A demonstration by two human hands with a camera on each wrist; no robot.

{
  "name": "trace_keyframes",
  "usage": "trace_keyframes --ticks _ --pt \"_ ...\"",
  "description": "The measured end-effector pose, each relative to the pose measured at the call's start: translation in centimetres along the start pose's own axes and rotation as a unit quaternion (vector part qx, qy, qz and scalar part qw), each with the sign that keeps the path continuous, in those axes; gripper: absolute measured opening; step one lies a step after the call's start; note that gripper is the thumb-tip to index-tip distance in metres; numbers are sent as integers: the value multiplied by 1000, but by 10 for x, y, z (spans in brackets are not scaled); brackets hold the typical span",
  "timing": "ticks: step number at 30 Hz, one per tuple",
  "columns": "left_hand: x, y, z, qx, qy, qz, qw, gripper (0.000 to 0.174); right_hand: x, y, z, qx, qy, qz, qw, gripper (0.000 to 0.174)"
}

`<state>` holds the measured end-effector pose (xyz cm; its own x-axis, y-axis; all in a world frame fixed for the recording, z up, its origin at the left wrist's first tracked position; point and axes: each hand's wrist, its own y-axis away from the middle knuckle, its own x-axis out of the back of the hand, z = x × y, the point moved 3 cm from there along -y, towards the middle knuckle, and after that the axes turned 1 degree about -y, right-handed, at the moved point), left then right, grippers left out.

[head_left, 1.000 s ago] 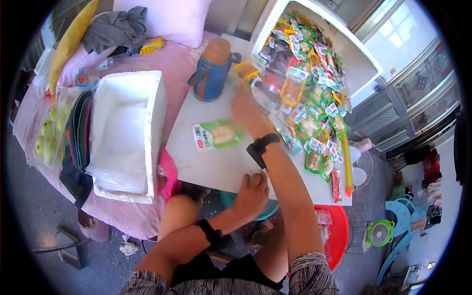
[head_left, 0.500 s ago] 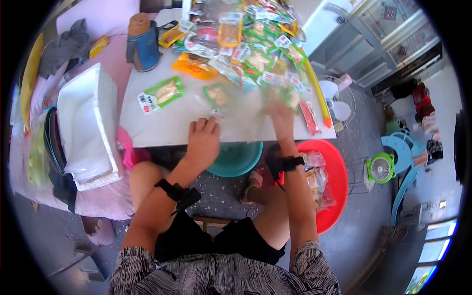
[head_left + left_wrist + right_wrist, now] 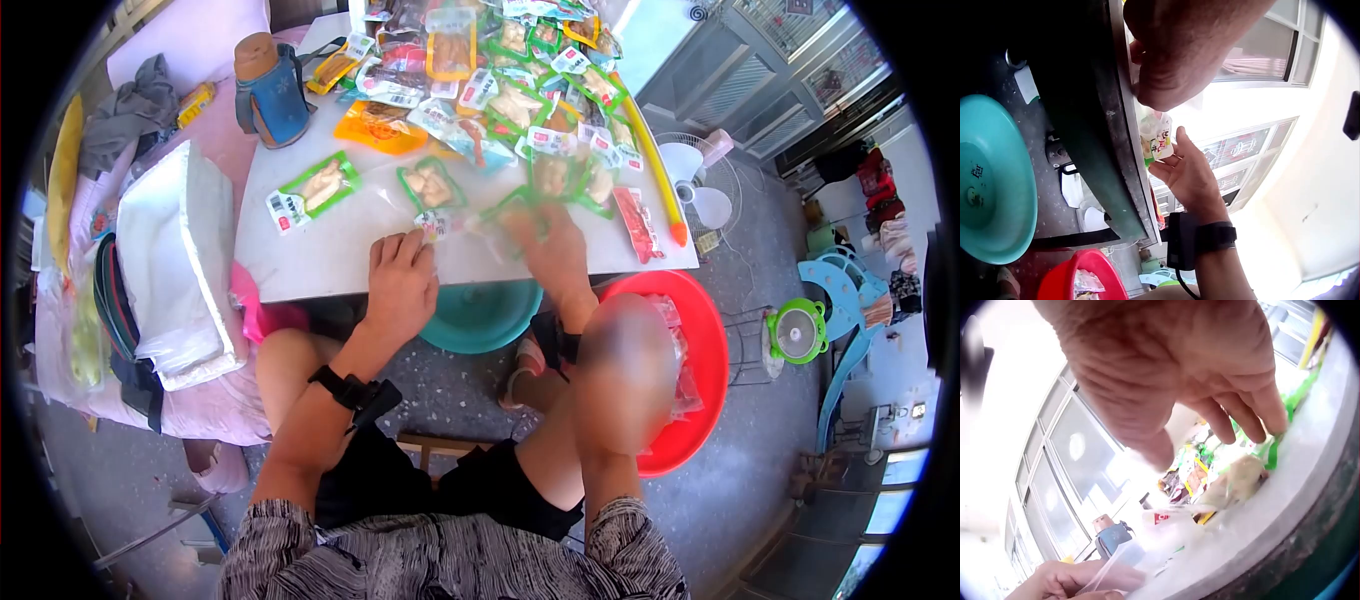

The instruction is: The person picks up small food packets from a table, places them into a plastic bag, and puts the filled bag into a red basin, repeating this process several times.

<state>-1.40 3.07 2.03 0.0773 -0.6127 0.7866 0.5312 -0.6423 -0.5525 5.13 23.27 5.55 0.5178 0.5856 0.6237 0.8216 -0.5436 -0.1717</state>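
Observation:
Near the front edge of the table, my left hand (image 3: 402,278) pinches a clear plastic bag (image 3: 1113,572); the bag's film shows between finger and thumb in the right wrist view. My right hand (image 3: 558,258) is over the table to its right. Its fingers are fairly straight, with the thumb apart, and the fingertips are at a blurred green-edged food packet (image 3: 508,215). Another green-edged packet (image 3: 430,185) lies just beyond the left hand. Farther left is a flat green packet (image 3: 318,190) with a white label.
Many packets (image 3: 520,105) heap at the table's back. A blue flask (image 3: 275,105) stands at left, a yellow stick (image 3: 650,160) and red packet (image 3: 638,222) at right. Below are a teal basin (image 3: 480,325) and red tub (image 3: 712,350). A white foam box (image 3: 180,270) sits left.
My right hand reached over the table's middle, moved right to the packets, then came back inward with a green-edged packet. My left hand stays near the table edge. The head view has shifted.

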Motion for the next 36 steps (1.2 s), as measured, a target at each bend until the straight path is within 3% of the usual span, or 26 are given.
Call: trace_keyframes --ticks 2,4,9,12,15,18,20,22,25,26,30,36 --pt "1 -2 1 5 7 1 1000 34 -1 9 -9 172 112 1 979 37" --pt "1 -2 1 13 10 -9 1000 35 -9 18 -11 254 180 -14 950 40" --pt "-2 0 -3 -4 9 -1 1000 34 -30 16 1 260 231 19 938 34" --pt "-1 1 -2 6 9 2 1000 29 -10 13 9 250 208 -20 945 23" --pt "0 0 -1 12 17 10 1000 23 15 19 15 189 254 52 947 16" --pt "0 -3 0 20 16 9 1000 17 45 22 25 134 187 120 966 14" --pt "-1 -5 -1 33 27 10 999 15 59 29 19 37 -67 52 996 14" --pt "-4 -7 -4 51 52 17 997 14 61 40 8 -56 -252 -7 966 17" --pt "-1 -13 -1 76 102 21 992 11 34 49 6 -121 -343 -105 926 17" --pt "-3 -14 0 73 116 45 990 10 25 51 3 -124 -320 -97 934 19" --pt "1 -15 11 61 147 101 982 11 -5 47 6 -152 -429 -70 888 23" --pt "10 -16 19 31 136 148 979 25 -30 55 3 -231 -556 -69 795 22"
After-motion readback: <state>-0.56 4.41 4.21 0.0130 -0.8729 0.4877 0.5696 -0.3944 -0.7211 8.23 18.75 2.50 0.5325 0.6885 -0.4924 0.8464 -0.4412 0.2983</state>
